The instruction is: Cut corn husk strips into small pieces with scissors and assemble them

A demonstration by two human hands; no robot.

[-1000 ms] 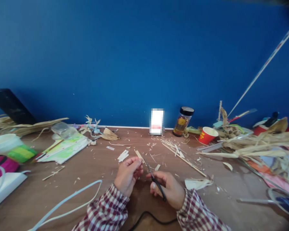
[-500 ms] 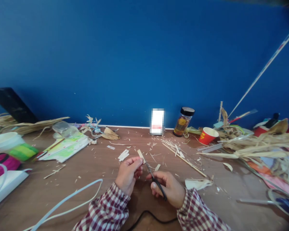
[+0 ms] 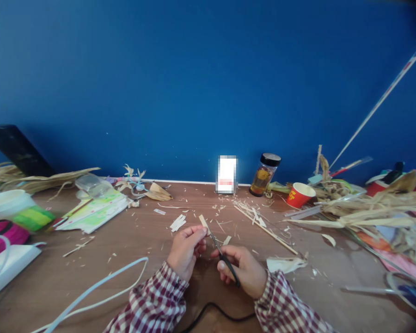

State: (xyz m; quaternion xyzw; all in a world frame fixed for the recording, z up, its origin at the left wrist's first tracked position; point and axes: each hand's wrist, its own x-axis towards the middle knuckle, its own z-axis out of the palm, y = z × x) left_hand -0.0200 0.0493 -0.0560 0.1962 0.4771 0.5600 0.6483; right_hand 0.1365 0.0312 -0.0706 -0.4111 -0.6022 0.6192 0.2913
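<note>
My left hand (image 3: pixel 186 249) pinches a short pale straw strip (image 3: pixel 203 221) that sticks up and away from the fingertips. My right hand (image 3: pixel 244 270) is closed round the black handles of a small pair of scissors (image 3: pixel 223 256). The blades point up-left and meet the strip just beyond my left fingertips. Both hands hover low over the brown wooden table (image 3: pixel 142 249), close together near its front middle. Checked red-and-white sleeves cover both wrists.
Straw scraps (image 3: pixel 249 212) litter the table. A black-lidded jar (image 3: pixel 264 175) and a red paper cup (image 3: pixel 299 194) stand at the back right by a heap of dried husks (image 3: pixel 374 208). Papers (image 3: pixel 93 212), a white tub (image 3: pixel 7 203) and a pale cord (image 3: pixel 100 286) lie left.
The strip has shifted slightly right and up with my left hand. The scissors stay at the strip; the view has barely moved.
</note>
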